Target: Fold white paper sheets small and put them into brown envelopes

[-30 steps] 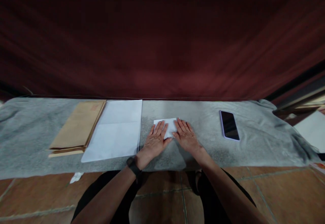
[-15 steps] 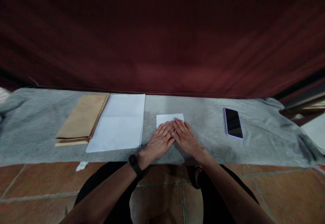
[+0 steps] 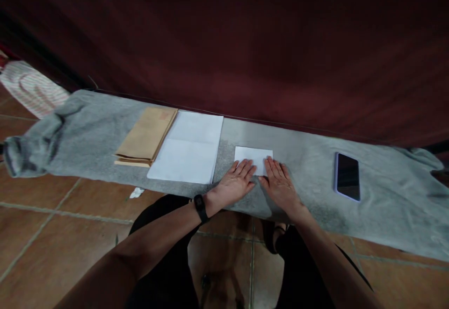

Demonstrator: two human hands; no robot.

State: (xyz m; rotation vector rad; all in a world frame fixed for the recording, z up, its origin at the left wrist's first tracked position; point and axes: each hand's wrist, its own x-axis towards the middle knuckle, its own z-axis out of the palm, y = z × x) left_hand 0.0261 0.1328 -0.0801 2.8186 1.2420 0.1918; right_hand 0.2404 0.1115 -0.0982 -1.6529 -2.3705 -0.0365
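A small folded white paper (image 3: 253, 154) lies flat on the grey cloth in front of me. My left hand (image 3: 237, 181) rests flat on its lower left part, fingers stretched out, with a dark band on the wrist. On the paper's right side lies my right hand (image 3: 279, 183), palm down and fingers straight. A strip of white paper shows between the two hands. Fingers cover the paper's lower corners. Left of my left hand sits a stack of larger white sheets (image 3: 189, 147) with a crease across the top one.
Brown paper envelopes (image 3: 147, 133) are stacked left of the white sheets. A phone (image 3: 347, 176) in a lilac case lies to the right on the grey cloth (image 3: 305, 159). Behind hangs a dark red curtain (image 3: 224, 56). A white scrap (image 3: 136, 192) is on the tiled floor.
My hands have moved apart toward the paper's two sides, uncovering its middle. The whole view has turned and shifted, so the things on the cloth appear farther right.
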